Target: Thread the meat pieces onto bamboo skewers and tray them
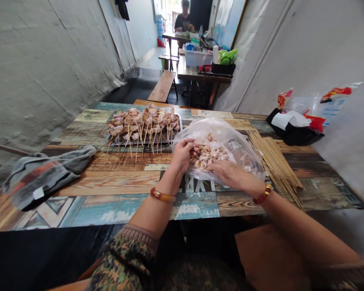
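Note:
A clear plastic bag (242, 147) lies spread open on the table, with a pile of garlic cloves (216, 153) inside. My left hand (183, 153) is at the bag's left side, its fingers curled and pinched around what looks like a garlic clove. From the right, my right hand (230, 173) reaches over the front of the bag. Its fingers are pressed together, with the tips at a clove on the near edge of the pile; the thumb is mostly hidden. Left of the bag, a metal tray (180, 121) holds many loaded skewers (145, 123) with pinkish-brown pieces, sticks toward me.
Bare wooden skewers (276, 165) lie in a bundle right of the bag. A grey cloth (48, 173) is at the left edge. A black tissue holder (297, 133) with plastic packaging stands at the right wall. Behind are a bench (164, 85) and another person (184, 22).

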`<state>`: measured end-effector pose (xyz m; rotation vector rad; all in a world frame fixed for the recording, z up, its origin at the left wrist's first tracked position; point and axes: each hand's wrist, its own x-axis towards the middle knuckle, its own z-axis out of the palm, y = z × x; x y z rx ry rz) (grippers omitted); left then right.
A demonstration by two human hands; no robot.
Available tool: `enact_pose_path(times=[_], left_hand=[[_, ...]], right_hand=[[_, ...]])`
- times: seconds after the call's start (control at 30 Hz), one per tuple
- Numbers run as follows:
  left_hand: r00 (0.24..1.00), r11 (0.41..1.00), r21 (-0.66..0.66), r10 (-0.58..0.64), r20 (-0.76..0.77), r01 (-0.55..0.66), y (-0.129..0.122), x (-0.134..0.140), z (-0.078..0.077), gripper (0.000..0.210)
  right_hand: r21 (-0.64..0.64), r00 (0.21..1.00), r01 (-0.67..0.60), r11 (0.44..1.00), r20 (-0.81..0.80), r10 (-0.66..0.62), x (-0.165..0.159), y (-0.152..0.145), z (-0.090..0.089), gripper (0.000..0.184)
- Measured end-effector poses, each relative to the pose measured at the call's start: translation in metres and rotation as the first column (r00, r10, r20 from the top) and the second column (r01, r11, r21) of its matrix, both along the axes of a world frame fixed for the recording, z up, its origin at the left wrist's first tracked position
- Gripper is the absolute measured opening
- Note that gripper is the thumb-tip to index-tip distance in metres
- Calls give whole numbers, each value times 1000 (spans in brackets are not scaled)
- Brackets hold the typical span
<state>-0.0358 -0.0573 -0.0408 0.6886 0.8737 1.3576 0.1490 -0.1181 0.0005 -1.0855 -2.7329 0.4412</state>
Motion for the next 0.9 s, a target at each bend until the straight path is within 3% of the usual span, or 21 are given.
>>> enact_pose_path(times=[0.13,0.23,0.37,0.5,0.63,0.7,0.77,0.83,0.9], left_hand=[[1000,1000,3,0,3,0,0,1,-1,18],[1000,1000,3,-2,8,2,0,1,-1,19],[1000,1000,3,-19,14,19,-1,0,-1,17],[1000,1000,10,-7,5,6,-2,1,0,15],[999,999,18,-36,5,36,-4,3,1,15],[998,998,28,-61,-3,61,-4,5,0,15],[997,996,44,-77,-28,78,-5,6,-1,15],[995,995,60,-78,-60,82,-5,8,-2,15],[993,993,74,-82,-83,88,-5,9,-3,14]], right_hand=[[30,996,13,999,-85,-11,-3,12,-15,38],[54,984,88,995,-157,-79,1,13,-3,40],[29,995,-30,999,-95,33,8,-11,14,42],[-4,995,-76,997,65,77,14,-43,0,45],[46,998,-60,997,31,59,23,-53,-6,47],[129,997,-6,992,-72,16,27,-54,11,47],[244,961,165,956,-257,-100,28,-59,40,43],[302,854,426,853,-445,-269,25,-67,76,39],[299,658,628,719,-698,-284,19,-76,108,35]])
